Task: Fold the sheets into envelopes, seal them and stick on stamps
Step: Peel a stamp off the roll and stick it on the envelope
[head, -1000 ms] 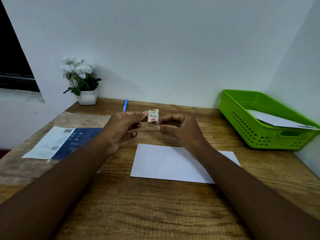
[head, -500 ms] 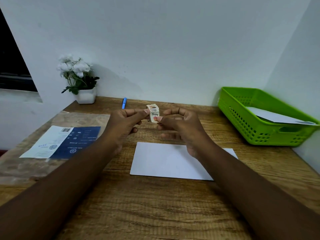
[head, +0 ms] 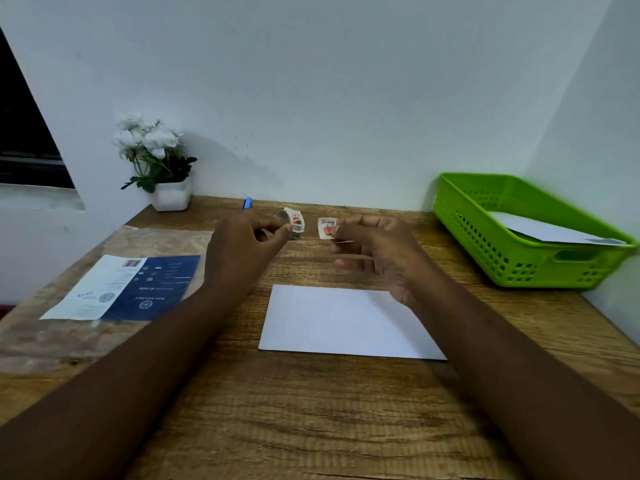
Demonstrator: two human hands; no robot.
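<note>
A white envelope point(head: 343, 323) lies flat on the wooden table point(head: 311, 427) in front of me. Above its far edge my left hand point(head: 246, 244) pinches a small roll of stamps point(head: 294, 221). My right hand point(head: 374, 247) holds a single stamp point(head: 326, 228) with a red picture between thumb and forefinger, a short gap from the roll. Both hands hover over the table, beyond the envelope.
A green plastic basket point(head: 519, 268) with a white envelope point(head: 550, 232) inside stands at the right by the wall. A blue and white printed packet point(head: 128, 289) lies at the left. A potted white flower point(head: 159, 168) and a blue pen point(head: 247, 203) sit at the back.
The hands were together on the stamp roll; now they have drawn apart, and one stamp has come off the roll in my right hand.
</note>
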